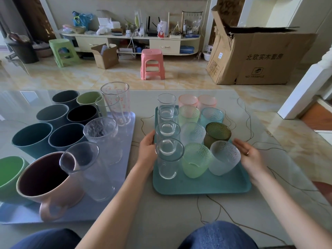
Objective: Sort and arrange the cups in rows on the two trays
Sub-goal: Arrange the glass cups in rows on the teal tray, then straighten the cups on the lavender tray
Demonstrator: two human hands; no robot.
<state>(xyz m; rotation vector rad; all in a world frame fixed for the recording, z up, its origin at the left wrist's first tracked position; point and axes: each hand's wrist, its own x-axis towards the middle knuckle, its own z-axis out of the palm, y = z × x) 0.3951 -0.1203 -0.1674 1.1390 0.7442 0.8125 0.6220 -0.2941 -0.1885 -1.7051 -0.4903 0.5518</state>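
marble-look table [179, 209] spread under everything. on its left, lavender tray [124, 159] loaded with rows of opaque cups [45, 139] in dark blue, grey and green, plus a column of tall clear tumblers [100, 141] along its right side and a pink mug [48, 184] at the near corner. to the right, well apart from it, teal tray [197, 186] holding three columns: four clear glasses [168, 157] on the left, textured tinted cups [195, 159] in the middle, and more on the right, ending nearest in a frosted clear cup [224, 159] behind which stands an olive-green cup [217, 134]. left hand [148, 150] gripping the teal tray's left edge, fingers curled over the rim beside the nearest clear glass. right hand [249, 157] at the tray's right edge, fingers straight and relaxed, just beside the frosted cup; contact with it or the rim impossible to tell.
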